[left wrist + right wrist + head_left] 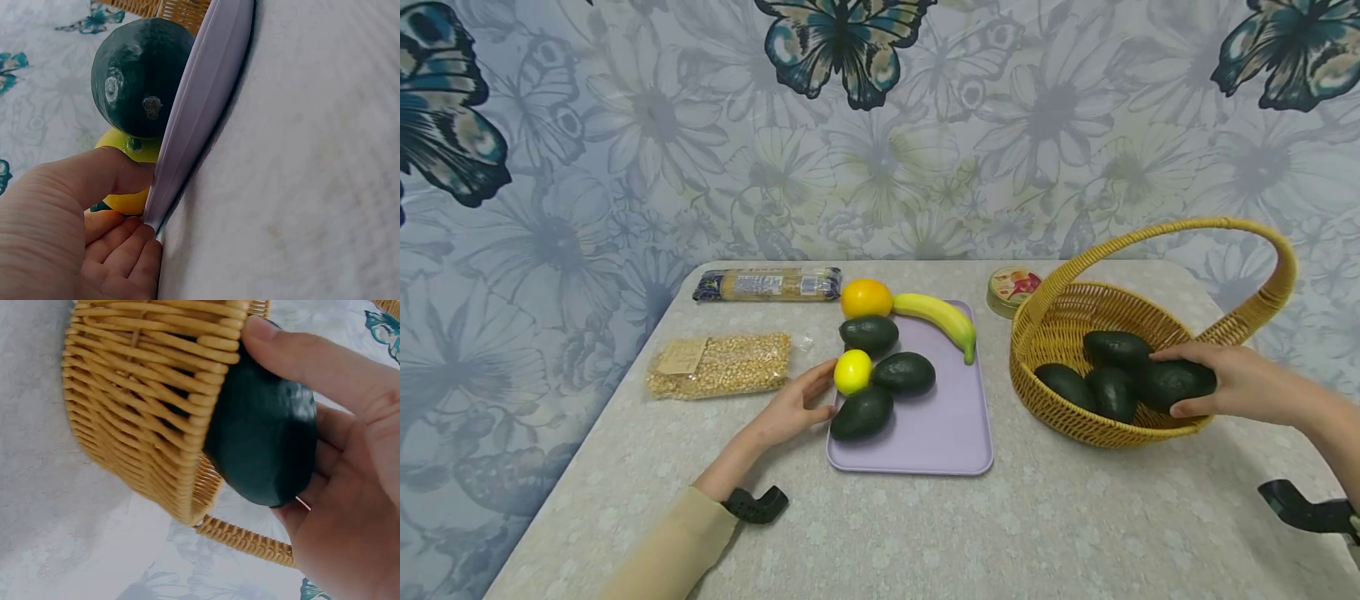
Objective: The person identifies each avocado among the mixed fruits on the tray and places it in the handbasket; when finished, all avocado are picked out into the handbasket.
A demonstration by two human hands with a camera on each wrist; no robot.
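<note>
My right hand [1243,383] grips a dark green avocado [1176,384] at the right side of the wicker basket [1112,437]. In the right wrist view, that avocado [265,431] lies between thumb and fingers at the basket rim. Several other avocados, one of them an avocado [1116,348] at the back, lie inside the basket. My left hand [790,408] touches the left edge of the lilac tray [925,454], fingers relaxed, beside a yellow lemon [853,372]. Around the lemon lie three avocados, including a front avocado [862,413].
An orange [867,298] and a banana [936,321] lie at the tray's back. Left of it are a bag of corn kernels [730,367] and a pasta packet [767,285]. A round tin [1011,292] stands behind the basket, whose tall handle [1225,225] arches up.
</note>
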